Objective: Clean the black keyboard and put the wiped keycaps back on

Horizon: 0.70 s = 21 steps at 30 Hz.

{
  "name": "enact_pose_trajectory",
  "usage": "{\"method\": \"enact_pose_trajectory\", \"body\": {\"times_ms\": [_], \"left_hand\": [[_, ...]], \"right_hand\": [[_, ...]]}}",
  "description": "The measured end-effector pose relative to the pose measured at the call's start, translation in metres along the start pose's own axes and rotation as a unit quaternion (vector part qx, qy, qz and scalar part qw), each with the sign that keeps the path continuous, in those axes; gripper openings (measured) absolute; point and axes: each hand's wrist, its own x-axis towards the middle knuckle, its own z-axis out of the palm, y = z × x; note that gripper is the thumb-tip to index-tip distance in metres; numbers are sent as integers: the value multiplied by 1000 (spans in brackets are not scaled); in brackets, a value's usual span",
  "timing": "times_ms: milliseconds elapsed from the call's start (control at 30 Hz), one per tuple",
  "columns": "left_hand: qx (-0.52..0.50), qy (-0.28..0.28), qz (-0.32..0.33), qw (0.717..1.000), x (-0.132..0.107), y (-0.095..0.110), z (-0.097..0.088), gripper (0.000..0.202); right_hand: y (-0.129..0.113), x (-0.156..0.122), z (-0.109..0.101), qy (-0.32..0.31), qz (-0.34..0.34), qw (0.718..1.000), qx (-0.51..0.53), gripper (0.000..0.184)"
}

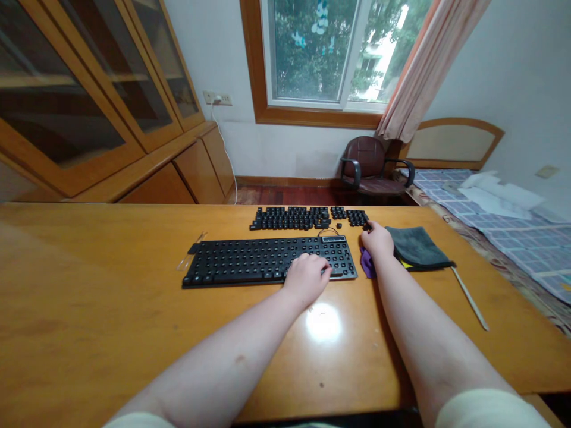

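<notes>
A black keyboard lies flat on the desk, most of its key posts bare, with a few keycaps in the bottom row at its left. My left hand rests on its lower right part with curled fingers, tips hidden beneath the hand. Past the keyboard's right end, my right hand has its fingers pinched at a small black keycap, beside the number-pad group of loose keycaps. Further loose keycaps are laid in rows behind the keyboard. A purple cloth lies partly beneath my right hand.
Right of my right hand lies a grey cloth with a pale thin stick beside it. A clear wire-like tool sits at the keyboard's left end. Beyond the wooden desk stand a brown chair and a bed.
</notes>
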Motion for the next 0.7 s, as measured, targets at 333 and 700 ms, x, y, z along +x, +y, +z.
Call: {"method": "enact_pose_trajectory", "body": {"times_ms": [333,700], "left_hand": [[-4,4,2,1000,0,-1,2,21],[-18,6,-2,1000,0,1,-1,20]], "right_hand": [[0,-5,0,-8,-35,999,-11,38],[0,-54,-5,34,-66,996,44,36]]}}
